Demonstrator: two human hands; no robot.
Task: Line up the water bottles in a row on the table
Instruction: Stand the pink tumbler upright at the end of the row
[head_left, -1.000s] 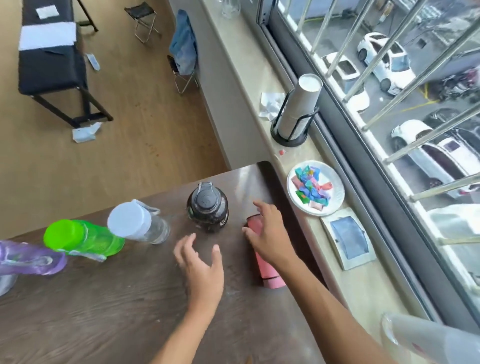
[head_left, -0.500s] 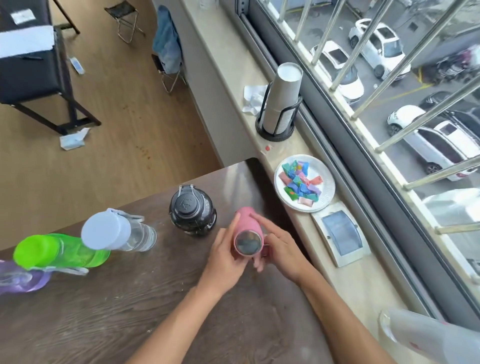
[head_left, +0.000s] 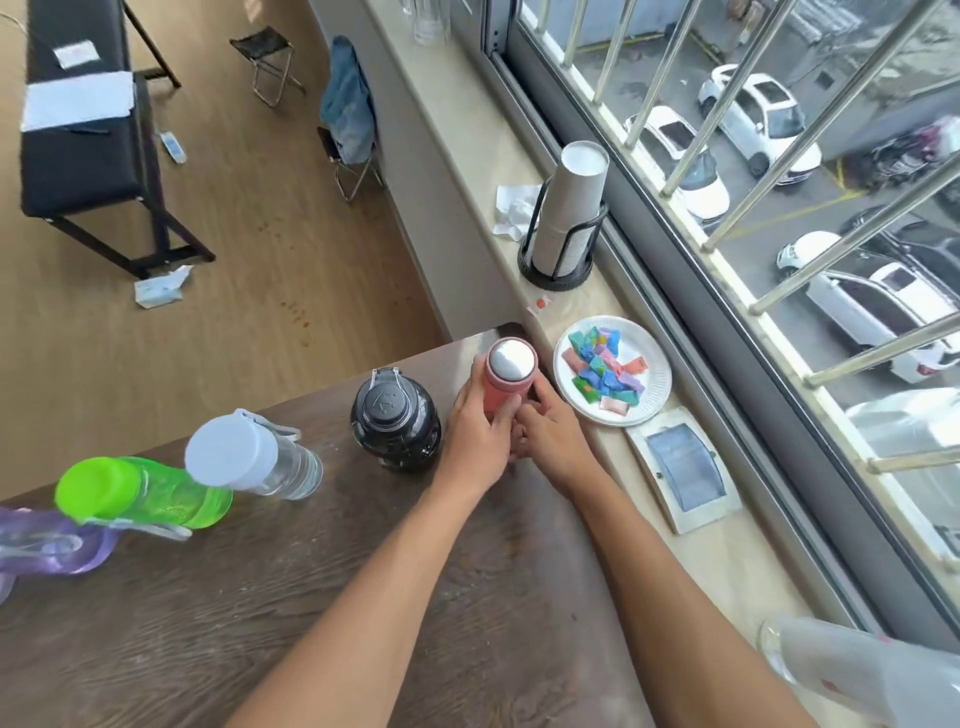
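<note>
We read no brand or label on any bottle; only a faint mark shows on the black bottle's (head_left: 396, 422) lid, too small to make out. Our left hand (head_left: 475, 436) wraps around the pink bottle (head_left: 508, 382), and our right hand (head_left: 551, 434) closes on its lower part from the other side. The pink bottle stands upright at the bench's (head_left: 260, 597) far right corner, steel cap up, just right of the black bottle. The clear bottle (head_left: 254, 460), green bottle (head_left: 140, 496) and purple bottle (head_left: 47, 540) continue the line leftward.
</note>
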